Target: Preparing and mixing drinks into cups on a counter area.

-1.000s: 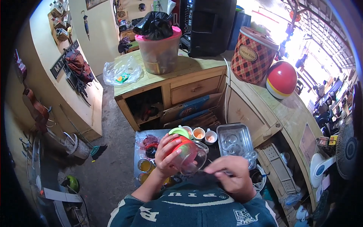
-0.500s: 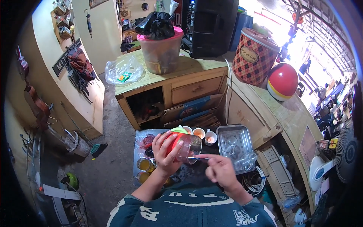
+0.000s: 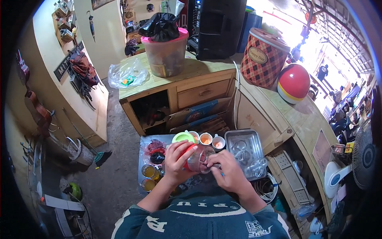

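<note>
My left hand (image 3: 175,161) is wrapped around a red and clear jar (image 3: 194,160), tipped on its side with the mouth toward the right. My right hand (image 3: 229,169) is closed on a spoon, mostly hidden by the fingers, at the jar's mouth. The jar's contents are hard to make out. Just beyond the jar lies a round green lid (image 3: 183,137). Three white cups (image 3: 218,142) with something orange inside stand in a row behind the hands. Left of my left forearm are glasses of yellow-orange drink (image 3: 148,171).
A metal tray (image 3: 260,149) with clear glassware sits right of the cups. Red and black plastic bags (image 3: 156,146) lie at the low table's left. Behind stands a wooden counter (image 3: 191,77) with a pink-lidded tub (image 3: 166,55), a checked canister (image 3: 262,59) and a red-and-white helmet (image 3: 294,83).
My right hand has moved left and closer, bringing the spoon to the jar's mouth. The jar has shifted slightly, and more of the green lid shows.
</note>
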### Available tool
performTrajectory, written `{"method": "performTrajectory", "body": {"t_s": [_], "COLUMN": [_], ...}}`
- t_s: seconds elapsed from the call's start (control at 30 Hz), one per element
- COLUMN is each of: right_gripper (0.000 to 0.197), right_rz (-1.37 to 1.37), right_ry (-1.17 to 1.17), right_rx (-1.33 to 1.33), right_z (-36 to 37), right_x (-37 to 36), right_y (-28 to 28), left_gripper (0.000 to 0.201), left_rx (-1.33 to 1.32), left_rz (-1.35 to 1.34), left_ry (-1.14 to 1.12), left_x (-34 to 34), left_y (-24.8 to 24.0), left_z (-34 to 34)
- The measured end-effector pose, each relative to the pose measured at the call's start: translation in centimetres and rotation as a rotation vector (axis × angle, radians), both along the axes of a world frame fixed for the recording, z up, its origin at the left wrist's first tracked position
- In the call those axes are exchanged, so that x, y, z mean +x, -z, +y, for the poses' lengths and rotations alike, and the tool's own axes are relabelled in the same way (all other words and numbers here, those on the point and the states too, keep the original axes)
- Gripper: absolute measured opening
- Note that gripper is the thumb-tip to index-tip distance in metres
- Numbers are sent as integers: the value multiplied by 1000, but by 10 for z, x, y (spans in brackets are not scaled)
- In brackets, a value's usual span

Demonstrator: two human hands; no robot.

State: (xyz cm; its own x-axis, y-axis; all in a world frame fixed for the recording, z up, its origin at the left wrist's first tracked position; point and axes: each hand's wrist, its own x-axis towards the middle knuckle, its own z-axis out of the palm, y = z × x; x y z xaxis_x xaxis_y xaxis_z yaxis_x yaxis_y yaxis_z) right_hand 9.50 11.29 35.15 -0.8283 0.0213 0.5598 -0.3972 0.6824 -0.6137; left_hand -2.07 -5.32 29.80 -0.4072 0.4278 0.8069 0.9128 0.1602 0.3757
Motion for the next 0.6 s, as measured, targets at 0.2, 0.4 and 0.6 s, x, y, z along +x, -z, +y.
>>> {"method": "performTrajectory", "body": {"t_s": [0.2,0.4,0.6], "right_gripper": [6,7,10], "right_rz": [130,107,29], "right_ry": [212,259,163], "right_rx": [179,234,398], "right_z": [17,9,0], "right_x": [21,22,11], "right_y": [-13,-15,-16], "left_gripper": [80,81,83], "left_rx": [-62,-66,-105], "left_rz": [-79,-168,-184], "left_ry": [36,73,79], "left_x": [8,11,18], "left_y": [4,6,1], "left_z": [1,0,2]}}
